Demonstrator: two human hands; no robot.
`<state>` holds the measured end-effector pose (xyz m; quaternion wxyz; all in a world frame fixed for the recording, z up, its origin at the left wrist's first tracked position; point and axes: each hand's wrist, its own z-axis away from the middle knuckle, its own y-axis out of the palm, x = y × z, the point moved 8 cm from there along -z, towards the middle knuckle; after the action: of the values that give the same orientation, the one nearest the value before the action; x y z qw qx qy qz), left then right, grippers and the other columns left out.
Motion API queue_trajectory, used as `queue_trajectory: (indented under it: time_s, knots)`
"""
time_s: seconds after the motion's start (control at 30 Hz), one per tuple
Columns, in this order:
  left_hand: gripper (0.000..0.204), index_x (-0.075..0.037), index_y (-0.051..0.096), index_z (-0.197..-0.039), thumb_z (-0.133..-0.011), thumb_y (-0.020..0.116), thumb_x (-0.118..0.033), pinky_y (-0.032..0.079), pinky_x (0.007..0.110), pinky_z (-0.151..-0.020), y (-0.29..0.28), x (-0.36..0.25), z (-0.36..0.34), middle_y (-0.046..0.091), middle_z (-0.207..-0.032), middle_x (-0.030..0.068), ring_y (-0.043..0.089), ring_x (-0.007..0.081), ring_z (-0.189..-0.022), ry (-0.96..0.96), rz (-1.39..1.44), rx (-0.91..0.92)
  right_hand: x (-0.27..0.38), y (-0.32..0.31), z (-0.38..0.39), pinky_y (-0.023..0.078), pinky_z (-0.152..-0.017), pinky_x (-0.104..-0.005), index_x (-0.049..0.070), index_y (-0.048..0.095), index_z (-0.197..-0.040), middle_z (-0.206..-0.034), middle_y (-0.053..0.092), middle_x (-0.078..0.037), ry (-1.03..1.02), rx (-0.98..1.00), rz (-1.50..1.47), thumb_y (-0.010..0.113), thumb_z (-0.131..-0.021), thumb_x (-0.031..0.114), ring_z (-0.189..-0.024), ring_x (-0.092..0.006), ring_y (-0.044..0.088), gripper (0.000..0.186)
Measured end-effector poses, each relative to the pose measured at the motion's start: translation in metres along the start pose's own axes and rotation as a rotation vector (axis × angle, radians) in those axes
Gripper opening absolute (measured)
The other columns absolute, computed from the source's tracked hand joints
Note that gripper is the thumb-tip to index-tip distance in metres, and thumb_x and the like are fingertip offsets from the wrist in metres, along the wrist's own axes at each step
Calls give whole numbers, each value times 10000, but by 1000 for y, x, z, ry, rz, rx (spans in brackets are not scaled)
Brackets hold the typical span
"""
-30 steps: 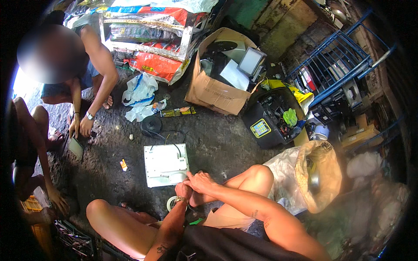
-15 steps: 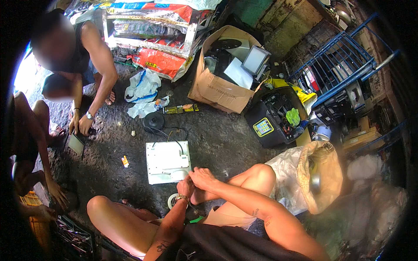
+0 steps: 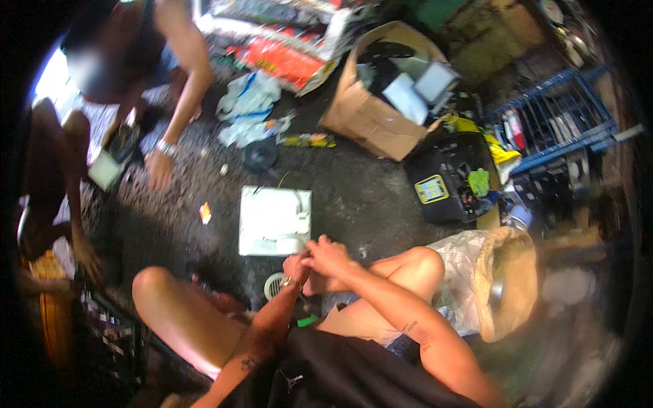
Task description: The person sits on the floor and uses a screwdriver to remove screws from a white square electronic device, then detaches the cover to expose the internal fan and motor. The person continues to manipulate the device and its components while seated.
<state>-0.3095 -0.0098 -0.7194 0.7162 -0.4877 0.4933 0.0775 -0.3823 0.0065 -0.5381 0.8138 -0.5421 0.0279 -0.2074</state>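
Observation:
My left hand [image 3: 294, 268] and my right hand [image 3: 326, 256] meet between my knees, fingers closed and pressed together. Whatever they hold, if anything, is hidden between them. Just beyond my fingertips lies a flat, square white panel [image 3: 265, 211], with a raised rounded part at its near right corner. My hands are close to that corner; whether they touch it I cannot tell. Beside my left wrist is a round white slotted grille [image 3: 275, 285]. A small green piece [image 3: 307, 321] shows between my forearms.
A cardboard box [image 3: 371, 126] of panels stands ahead, beside a black bin [image 3: 435, 197]. An open sack [image 3: 507, 285] sits by my right knee. Plastic bags [image 3: 248, 109] lie ahead. At left, a co-worker's hand [image 3: 160, 168] is near a pale panel [image 3: 105, 170]; another person sits closer.
The whole view has tilted and blurred slightly. My hands stay together by the white panel's corner. The co-worker's watch hand has come away from the pale panel, which has moved left and away.

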Motion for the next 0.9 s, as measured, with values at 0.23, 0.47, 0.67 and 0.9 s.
queue_trajectory:
  time_s: [0.23, 0.47, 0.67, 0.9]
  knots:
    - [194, -154, 724, -962, -956, 661, -338, 515, 488, -724, -44, -32, 37, 645, -972, 122, 637, 353, -939, 154, -71, -9, -96, -31, -47, 561, -803, -473, 55, 726, -1146, -1054, 734, -190, 232, -364, -628, 655, -983, 474, -945, -390, 710, 456]
    - [225, -206, 779, -1046, -955, 604, -314, 481, 552, -1005, -68, 113, 80, 748, -1025, 136, 712, 341, -1037, -212, -505, 482, 1, 33, -72, 330, -1168, -647, 174, 291, -1624, -1645, 263, -224, 66, -228, -203, 859, -791, 454, -1502, -499, 269, 1047]
    - [290, -216, 769, -1135, -937, 642, -387, 459, 616, -1019, -67, 156, 91, 752, -1083, 184, 680, 388, -1140, -498, -422, 531, 21, 22, -112, 384, -1111, -675, 247, 205, -1651, -1501, 417, -283, 120, -157, -24, 909, -712, 412, -1403, -500, 399, 1186]
    - [466, -133, 682, -1316, -951, 641, -420, 448, 626, -1035, -67, 163, 80, 646, -1340, 210, 554, 428, -1299, -719, -332, 254, 5, 7, -125, 525, -984, -545, 279, 338, -1632, -1293, 534, -268, -88, -74, 10, 839, -690, 468, -1217, -463, 563, 1083]
